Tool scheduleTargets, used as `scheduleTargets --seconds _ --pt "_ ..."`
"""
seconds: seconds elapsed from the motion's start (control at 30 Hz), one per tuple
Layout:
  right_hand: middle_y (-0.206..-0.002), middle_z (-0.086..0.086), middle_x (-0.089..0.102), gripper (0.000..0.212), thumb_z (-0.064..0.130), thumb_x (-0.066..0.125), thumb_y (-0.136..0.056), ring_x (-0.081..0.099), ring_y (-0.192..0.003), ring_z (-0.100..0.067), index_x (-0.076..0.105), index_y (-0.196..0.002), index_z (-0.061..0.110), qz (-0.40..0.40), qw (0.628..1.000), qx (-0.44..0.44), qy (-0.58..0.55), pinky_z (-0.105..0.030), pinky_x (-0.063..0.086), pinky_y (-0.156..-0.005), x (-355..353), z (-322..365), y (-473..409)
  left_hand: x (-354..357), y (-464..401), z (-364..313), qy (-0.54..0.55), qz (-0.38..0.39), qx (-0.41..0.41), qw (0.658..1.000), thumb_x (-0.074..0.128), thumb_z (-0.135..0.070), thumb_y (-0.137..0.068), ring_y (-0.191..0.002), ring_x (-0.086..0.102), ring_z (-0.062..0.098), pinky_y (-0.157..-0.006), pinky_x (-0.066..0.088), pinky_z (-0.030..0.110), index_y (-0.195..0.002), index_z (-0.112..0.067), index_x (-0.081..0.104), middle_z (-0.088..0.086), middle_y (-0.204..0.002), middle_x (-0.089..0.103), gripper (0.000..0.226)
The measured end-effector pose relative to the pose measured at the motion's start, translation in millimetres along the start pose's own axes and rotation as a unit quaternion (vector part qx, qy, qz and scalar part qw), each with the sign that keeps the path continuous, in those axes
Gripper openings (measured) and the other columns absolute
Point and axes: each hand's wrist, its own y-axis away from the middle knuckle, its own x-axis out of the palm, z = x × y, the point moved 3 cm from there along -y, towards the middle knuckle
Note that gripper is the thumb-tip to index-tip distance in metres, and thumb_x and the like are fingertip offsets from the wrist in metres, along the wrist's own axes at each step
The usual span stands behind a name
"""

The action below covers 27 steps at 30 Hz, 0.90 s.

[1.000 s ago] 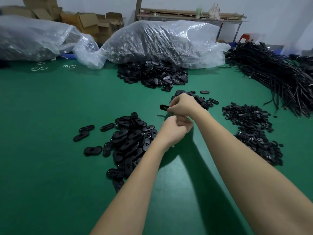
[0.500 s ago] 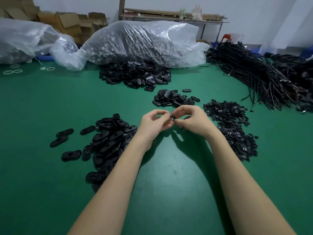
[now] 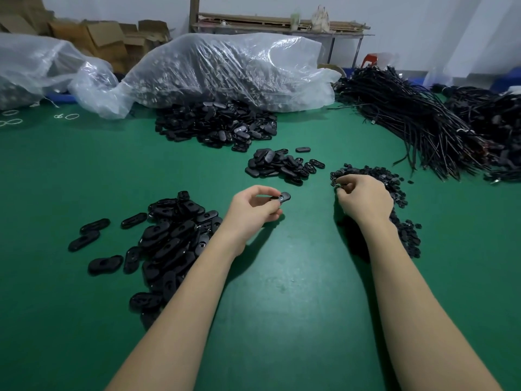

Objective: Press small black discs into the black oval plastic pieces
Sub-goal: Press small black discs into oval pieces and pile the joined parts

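Left hand pinches one black oval piece btwn thumb and fingertips, held just above the green tabletop, roughly level. Right hand is over at the near edge of the small-disc pile, fingers curled, tips pinched together on what looks like a disc, too small to tell for sure. Heap of oval pieces sits left of the left forearm, a smaller heap lies beyond the hands, and a big one spills from a clear plastic bag. Black cable bundle far right.
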Motion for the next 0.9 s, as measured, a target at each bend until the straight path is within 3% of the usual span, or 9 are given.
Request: scheduleTargets --seconds 0.13,0.4,0.53,0.63,0.8,0.9 --pt "-0.106 0.006 0.077 0.024 0.03 0.064 -0.095 0.069 -0.102 -0.023 0.077 -0.114 0.037 0.004 1.0 0.02 0.008 -0.029 0.048 -0.074 4.1 -2.5 -3.2 -0.9 0.9 -0.3 0.001 0.0 0.0 1.0 0.068 -0.002 -0.094 -0.086 0.072 0.018 -0.08 0.06 0.024 -0.098 -0.012 0.07 0.017 -0.106 0.072 0.011" --pt "-0.091 0.008 0.077 0.013 0.03 0.071 -0.089 0.07 -0.087 -0.021 0.081 -0.096 0.033 -0.026 0.999 0.034 -0.019 -0.029 0.054 -0.071 -0.5 -0.2 -0.3 -4.4 -0.4 4.2 0.017 -0.03 -0.003 0.999 0.066 0.0 -0.094 -0.083 0.075 0.017 -0.083 0.059 0.022 -0.105 -0.017 0.07 0.011 -0.094 0.077 0.021" --pt "-0.082 0.013 0.073 0.011 0.028 0.07 -0.085 0.067 -0.081 -0.015 0.079 -0.089 0.032 -0.025 0.995 0.049 -0.088 -0.025 0.044 -0.065 -4.3 5.7 8.1 -5.3 -2.1 6.5 0.036 -0.032 -0.005 0.999 0.068 0.001 -0.093 -0.084 0.076 0.017 -0.08 0.058 0.02 -0.105 -0.016 0.072 0.013 -0.095 0.076 0.022" --pt "-0.075 0.02 0.069 0.005 0.031 0.072 -0.084 0.067 -0.082 -0.007 0.076 -0.082 0.033 0.008 0.985 0.05 -0.164 -0.025 0.046 -0.069 -4.8 16.7 19.0 -5.2 -3.4 7.4 0.037 -0.034 -0.009 0.999 0.07 -0.002 -0.092 -0.083 0.077 0.018 -0.078 0.059 0.02 -0.099 -0.014 0.073 0.009 -0.091 0.078 0.015" --pt "-0.078 0.011 0.077 0.006 0.025 0.081 -0.081 0.07 -0.088 -0.006 0.079 -0.077 0.029 0.119 0.923 0.044 -0.363 -0.029 0.053 -0.081 0.0 43.0 43.3 -4.4 -3.3 7.2 0.067 -0.046 0.001 0.997 0.071 0.003 -0.09 -0.081 0.077 0.022 -0.074 0.059 0.021 -0.097 -0.003 0.068 0.016 -0.094 0.075 0.009" --pt "-0.072 0.018 0.074 0.007 0.024 0.082 -0.081 0.061 -0.078 -0.005 0.079 -0.077 0.028 0.187 0.884 0.068 -0.423 -0.019 0.045 -0.068 2.5 53.3 55.8 -3.4 -2.8 5.6 0.074 -0.053 0.013 0.996 0.067 0.006 -0.092 -0.084 0.077 0.026 -0.075 0.06 0.024 -0.103 -0.005 0.063 0.022 -0.105 0.07 0.016"
